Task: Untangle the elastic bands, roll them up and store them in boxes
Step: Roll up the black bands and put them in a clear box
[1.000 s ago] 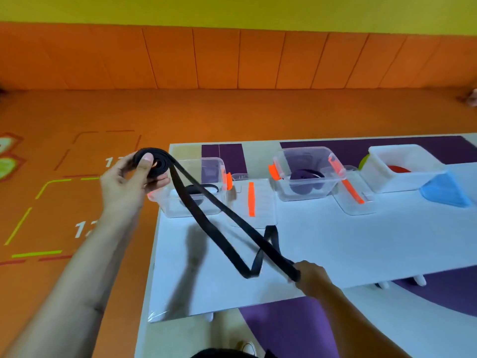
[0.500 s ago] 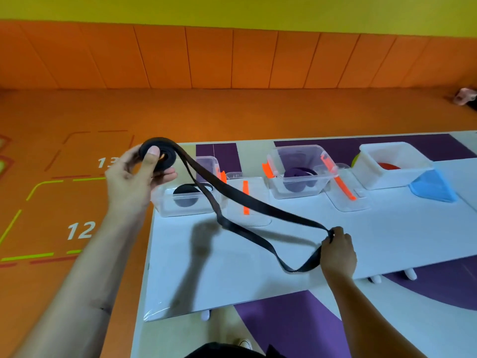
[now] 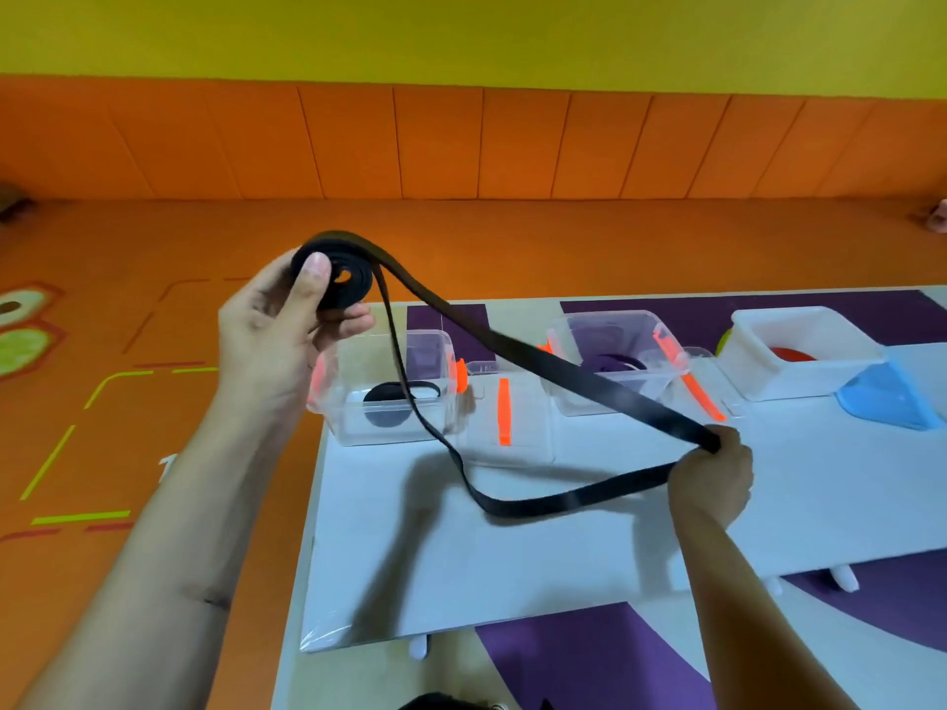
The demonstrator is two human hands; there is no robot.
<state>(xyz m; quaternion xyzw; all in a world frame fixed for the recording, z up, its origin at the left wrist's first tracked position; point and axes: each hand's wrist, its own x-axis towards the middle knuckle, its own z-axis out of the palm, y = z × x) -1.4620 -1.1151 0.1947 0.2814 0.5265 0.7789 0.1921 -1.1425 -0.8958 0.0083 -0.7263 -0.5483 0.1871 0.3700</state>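
My left hand holds the rolled part of a black elastic band up in the air, thumb pressed on the coil, left of the table. Two strands run from the coil down to my right hand, which grips the band's far loop just above the white table. The upper strand is taut; the lower one sags close to the tabletop. Behind the strands stands a clear box with a rolled black band inside. A second clear box holds a rolled purple band.
A white box with something red inside stands at the back right, a blue lid leaning by it. Clear lids with orange clips lie between the boxes. Orange floor lies left of the table.
My right hand has carried the band's loop end farther right and up, stretching the upper strand. My left hand has stayed raised with the coil.
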